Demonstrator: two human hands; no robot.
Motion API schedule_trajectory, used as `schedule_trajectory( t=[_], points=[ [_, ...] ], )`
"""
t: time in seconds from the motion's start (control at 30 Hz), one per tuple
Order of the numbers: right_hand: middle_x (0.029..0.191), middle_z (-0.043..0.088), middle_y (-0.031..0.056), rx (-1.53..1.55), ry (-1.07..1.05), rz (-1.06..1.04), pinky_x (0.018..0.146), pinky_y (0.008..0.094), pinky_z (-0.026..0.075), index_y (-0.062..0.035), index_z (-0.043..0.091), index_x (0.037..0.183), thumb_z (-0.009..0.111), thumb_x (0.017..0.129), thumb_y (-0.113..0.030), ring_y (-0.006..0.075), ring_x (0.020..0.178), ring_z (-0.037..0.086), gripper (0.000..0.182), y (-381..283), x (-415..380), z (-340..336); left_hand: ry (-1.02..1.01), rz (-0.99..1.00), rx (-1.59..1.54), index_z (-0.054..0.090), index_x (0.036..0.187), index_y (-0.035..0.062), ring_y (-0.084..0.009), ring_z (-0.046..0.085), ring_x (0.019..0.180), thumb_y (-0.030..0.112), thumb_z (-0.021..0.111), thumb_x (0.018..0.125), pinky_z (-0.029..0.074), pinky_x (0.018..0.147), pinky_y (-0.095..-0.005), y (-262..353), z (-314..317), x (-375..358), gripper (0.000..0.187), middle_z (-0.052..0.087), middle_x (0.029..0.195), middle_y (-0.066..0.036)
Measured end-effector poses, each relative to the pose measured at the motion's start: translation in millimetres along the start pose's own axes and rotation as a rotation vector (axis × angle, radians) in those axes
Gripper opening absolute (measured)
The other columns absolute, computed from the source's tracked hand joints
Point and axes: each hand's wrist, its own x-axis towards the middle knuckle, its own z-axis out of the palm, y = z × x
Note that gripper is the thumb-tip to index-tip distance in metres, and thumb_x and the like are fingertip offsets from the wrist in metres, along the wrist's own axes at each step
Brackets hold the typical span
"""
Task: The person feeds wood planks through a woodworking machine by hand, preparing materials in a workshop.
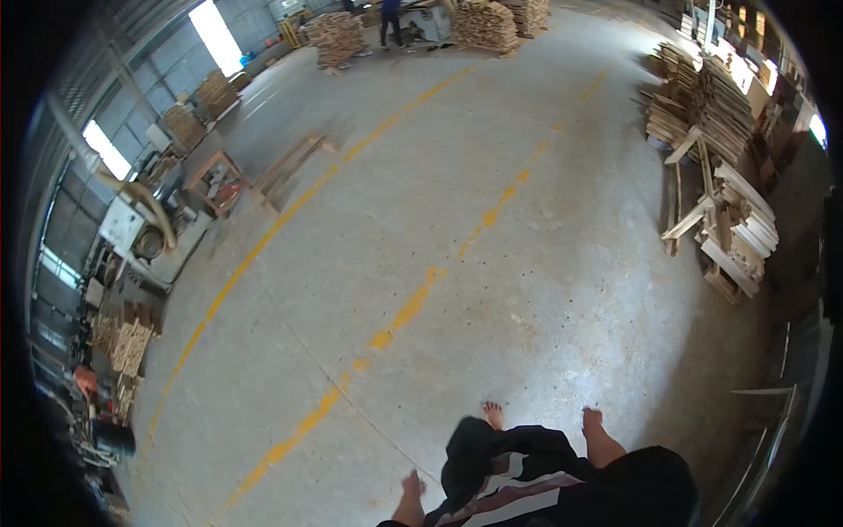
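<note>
My left hand (411, 493) hangs low at the bottom of the view, beside my dark clothing (562, 479) with pale and reddish stripes. Its fingers look loosely apart, with nothing visible in them. Out in front on the other side is my right hand (597, 432); it holds nothing that I can see, and its small fingers look relaxed. Between the hands, a bare foot (493, 415) shows on the grey concrete floor (500, 325). Neither hand touches any object.
Wooden pieces (738, 228) and a timber frame (689, 198) stand at the right, near stacked boards (724, 110). A machine (140, 233) and planks (294, 167) lie left of the yellow line (250, 255). A person (391, 22) stands among far wood stacks (486, 28).
</note>
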Motion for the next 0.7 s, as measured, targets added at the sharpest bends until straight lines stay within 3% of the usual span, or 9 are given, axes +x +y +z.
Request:
schedule_trajectory(
  t=[0.07, 0.13, 0.33, 0.5, 0.53, 0.57, 0.6, 0.67, 0.7],
  points=[
    [0.09, 0.073, 0.0253, -0.606, 0.059, -0.464, 0.076, 0.0499, 0.057, -0.0003, 0.075, 0.089, 0.067, 0.083, -0.035, 0.0409, 0.082, 0.072, 0.036, -110.5, 37.7, 52.8, -0.042, -0.036, -0.01, 0.054, 0.139, 0.0138, -0.0321, 0.069, 0.087, 0.037, 0.059, 0.098, 0.055, 0.075, -0.0498, 5.4, 13.8, -18.3, 0.047, 0.071, 0.101, -0.017],
    [0.097, 0.075, 0.0239, -0.165, 0.096, -0.452, 0.087, 0.045, 0.056, -0.0001, 0.076, 0.097, 0.072, 0.081, -0.035, 0.0384, 0.094, 0.072, 0.039, -254.3, -16.0, 78.9, -0.063, -0.044, -0.016, 0.056, 0.133, 0.0121, -0.0324, 0.068, 0.086, 0.038, 0.06, 0.097, 0.055, 0.075, -0.0498, 55.0, 36.7, -21.9, 0.045, 0.071, 0.099, -0.017],
    [0.101, 0.073, 0.0255, -0.03, -0.007, -0.413, 0.096, 0.0468, 0.052, -0.0031, 0.077, 0.098, 0.073, 0.081, -0.035, 0.0405, 0.106, 0.067, 0.036, -523.1, -15.1, 222.0, -0.06, 0.092, -0.057, 0.064, 0.116, 0.007, -0.0332, 0.067, 0.083, 0.042, 0.062, 0.094, 0.053, 0.074, -0.0497, 306.2, 60.6, 23.8, 0.041, 0.071, 0.092, -0.017],
    [0.104, 0.074, 0.0232, -0.161, 0.01, -0.405, 0.094, 0.0465, 0.053, -0.004, 0.078, 0.098, 0.069, 0.082, -0.036, 0.0388, 0.107, 0.069, 0.037, -652.9, -0.2, 316.8, 0.009, 0.417, 0.0, 0.07, 0.101, 0.0028, -0.0339, 0.067, 0.081, 0.045, 0.064, 0.091, 0.052, 0.073, -0.0496, 596.1, 40.2, 83.9, 0.044, 0.071, 0.087, -0.017],
    [0.097, 0.075, 0.0213, -0.256, 0.001, -0.354, 0.082, 0.0456, 0.056, -0.0036, 0.078, 0.097, 0.07, 0.082, -0.036, 0.0371, 0.094, 0.071, 0.036, -662.0, 16.7, 339.4, 0.021, 0.507, 0.012, 0.071, 0.099, 0.002, -0.034, 0.066, 0.081, 0.046, 0.065, 0.091, 0.051, 0.073, -0.0496, 670.6, 37.6, 91.1, 0.045, 0.071, 0.086, -0.017],
    [0.09, 0.075, 0.0194, -0.341, -0.013, -0.299, 0.07, 0.0446, 0.058, -0.0032, 0.078, 0.096, 0.071, 0.082, -0.036, 0.0354, 0.081, 0.073, 0.036, -667.7, 30.4, 363.4, 0.009, 0.633, 0.002, 0.068, 0.103, 0.0057, -0.0197, 0.059, 0.055, 0.042, 0.072, 0.089, 0.046, 0.047, -0.0371, 769.1, 35.2, 101.6, 0.039, 0.061, 0.073, -0.006],
    [0.093, 0.075, 0.0205, -0.333, -0.005, -0.225, 0.074, 0.0468, 0.058, -0.0043, 0.078, 0.094, 0.07, 0.082, -0.035, 0.0373, 0.089, 0.073, 0.034, -676.4, 42.0, 380.8, -0.011, 0.666, -0.079, 0.067, 0.103, 0.0061, -0.0181, 0.06, 0.059, 0.042, 0.07, 0.09, 0.046, 0.048, -0.0357, 850.9, 40.6, 108.5, 0.038, 0.061, 0.075, -0.005],
    [0.106, 0.074, 0.0191, -0.819, -0.038, -0.392, 0.079, 0.0475, 0.058, -0.0053, 0.076, 0.101, 0.066, 0.085, -0.035, 0.0381, 0.097, 0.072, 0.036, -683.4, 70.1, 411.0, 0.026, 0.827, -0.105, 0.066, 0.109, 0.0014, -0.017, 0.064, 0.07, 0.042, 0.07, 0.092, 0.05, 0.057, -0.0322, 1017.0, 46.9, 87.0, 0.044, 0.065, 0.085, -0.007],
    [0.112, 0.073, 0.0181, -0.484, -0.016, -0.081, 0.085, 0.0489, 0.058, -0.008, 0.074, 0.11, 0.068, 0.084, -0.036, 0.0379, 0.101, 0.071, 0.039, -712.2, 47.9, 411.6, 0.062, 0.95, -0.043, 0.066, 0.11, -0.0006, -0.0166, 0.064, 0.074, 0.041, 0.069, 0.093, 0.051, 0.06, -0.0315, 1091.1, 51.6, 86.9, 0.045, 0.066, 0.089, -0.008]
  ],
)
